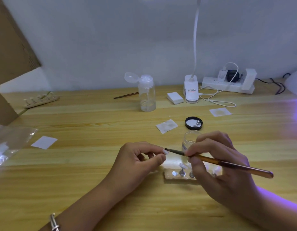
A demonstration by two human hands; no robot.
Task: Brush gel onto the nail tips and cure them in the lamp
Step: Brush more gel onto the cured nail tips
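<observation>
My left hand [141, 157] pinches a small pale nail tip [165, 152] between thumb and forefinger. My right hand [217, 164] grips an amber-handled brush [227, 164], and its dark bristle end touches the nail tip. Just behind the brush stands an open clear gel jar [189, 139]. Below the hands lies a holder block [179, 176] with several nail tips on metal stands, partly hidden by my right hand. The curing lamp [294, 85] shows at the far right edge, casting purple light on the table.
The jar's black lid [193, 123] lies behind the jar. White wipes [166, 126] [220, 112] [44, 142], a pump bottle [147, 93], a second brush [126, 95], a pad stack [175, 98], a clip lamp [191, 90], a power strip [227, 85] and another holder [41, 100] sit around. Cardboard [11, 47] stands at the left.
</observation>
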